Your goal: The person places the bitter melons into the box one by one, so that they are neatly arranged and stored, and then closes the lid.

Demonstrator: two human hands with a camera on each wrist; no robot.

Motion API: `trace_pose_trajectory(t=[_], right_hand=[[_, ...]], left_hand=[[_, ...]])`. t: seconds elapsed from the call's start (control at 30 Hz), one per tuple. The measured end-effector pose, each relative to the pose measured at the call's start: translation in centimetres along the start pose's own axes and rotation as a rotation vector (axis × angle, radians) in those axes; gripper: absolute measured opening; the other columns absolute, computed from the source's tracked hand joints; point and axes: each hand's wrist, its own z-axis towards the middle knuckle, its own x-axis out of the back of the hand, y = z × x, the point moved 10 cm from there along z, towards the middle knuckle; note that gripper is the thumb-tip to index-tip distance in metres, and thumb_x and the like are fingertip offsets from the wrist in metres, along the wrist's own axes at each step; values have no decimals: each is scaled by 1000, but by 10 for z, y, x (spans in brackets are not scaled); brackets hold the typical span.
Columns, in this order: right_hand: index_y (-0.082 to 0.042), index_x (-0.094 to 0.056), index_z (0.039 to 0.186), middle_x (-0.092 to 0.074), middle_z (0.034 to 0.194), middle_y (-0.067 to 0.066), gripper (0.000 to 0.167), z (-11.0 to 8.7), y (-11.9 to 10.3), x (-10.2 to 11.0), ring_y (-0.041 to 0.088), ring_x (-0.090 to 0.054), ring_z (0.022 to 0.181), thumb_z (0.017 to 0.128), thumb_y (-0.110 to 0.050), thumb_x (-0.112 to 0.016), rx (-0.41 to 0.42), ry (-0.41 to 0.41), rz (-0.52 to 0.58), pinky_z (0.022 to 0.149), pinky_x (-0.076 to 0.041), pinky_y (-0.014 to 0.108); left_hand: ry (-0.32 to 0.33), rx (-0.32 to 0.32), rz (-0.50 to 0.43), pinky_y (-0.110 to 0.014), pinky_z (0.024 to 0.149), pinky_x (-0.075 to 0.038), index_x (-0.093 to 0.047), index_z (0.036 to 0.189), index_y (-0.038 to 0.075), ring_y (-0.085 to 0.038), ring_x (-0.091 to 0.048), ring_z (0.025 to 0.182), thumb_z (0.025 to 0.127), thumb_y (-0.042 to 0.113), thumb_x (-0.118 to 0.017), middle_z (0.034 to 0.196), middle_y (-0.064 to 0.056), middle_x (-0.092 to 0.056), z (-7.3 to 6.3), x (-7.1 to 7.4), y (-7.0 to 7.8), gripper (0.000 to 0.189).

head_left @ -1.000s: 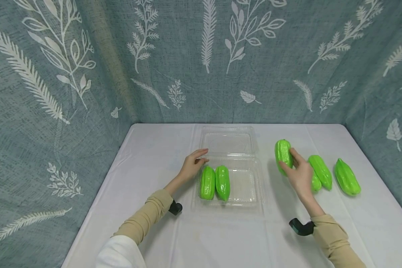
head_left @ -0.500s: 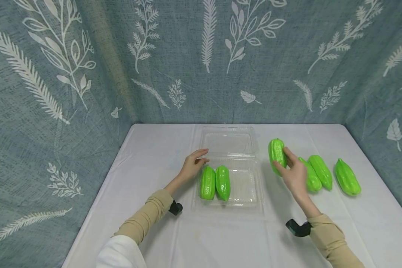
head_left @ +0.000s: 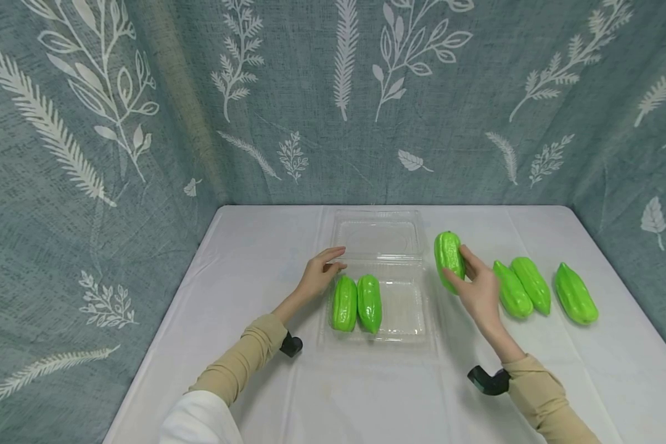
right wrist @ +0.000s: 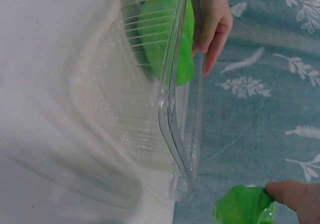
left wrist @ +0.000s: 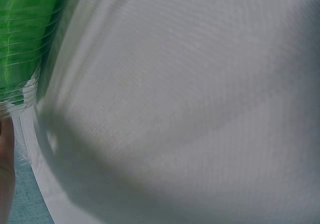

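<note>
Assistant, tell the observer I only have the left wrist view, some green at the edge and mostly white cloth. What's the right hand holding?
Observer: The right hand holds a green fruit.

Operator: How many are in the clear container?

Observer: Two fruits, side by side in its left half.

Operator: Any others outside it?

Observer: Three more fruits lie on the white cloth, to the right of the right hand.

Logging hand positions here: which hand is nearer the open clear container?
Left. The left hand is at the left edge of the clear container, near its lid; the right hand is apart, off to the right, holding a green fruit.
</note>
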Motion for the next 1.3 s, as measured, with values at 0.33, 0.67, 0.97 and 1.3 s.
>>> trace_pose_trajectory(t=[0.33, 0.67, 0.97, 1.3], right_hand=[[3, -32, 144, -32, 150, 21, 64, -4, 3, -14, 36, -39, 135, 90, -13, -64, -40, -56, 20, 109, -42, 39], [4, -34, 143, -34, 149, 22, 63, -5, -3, -22, 36, -41, 134, 90, -12, -64, -26, -72, 46, 109, -42, 40], [6, -35, 142, -36, 147, 25, 63, -9, -6, -37, 38, -43, 132, 89, -12, -65, 1, -114, 62, 107, -43, 39], [4, -38, 141, -40, 145, 25, 62, -12, -3, -48, 36, -47, 130, 89, -14, -66, -51, -161, 103, 103, -47, 36]], left_hand=[[-16, 54, 15, -37, 93, -56, -46, 130, -16, -43, -62, 105, 94, -9, -46, 139, -29, -44, -2, -2, 17, 37], [-45, 58, 16, -42, 95, -54, -45, 130, -17, -44, -61, 107, 94, -9, -45, 139, -32, -42, -6, -1, 33, 37], [-11, 52, 18, -39, 94, -55, -46, 131, -15, -42, -62, 106, 95, -7, -46, 140, -29, -44, 1, -4, 5, 37], [3, 54, 16, -28, 92, -57, -48, 132, -11, -38, -64, 105, 95, -5, -47, 140, -24, -46, 4, -3, -3, 37]])
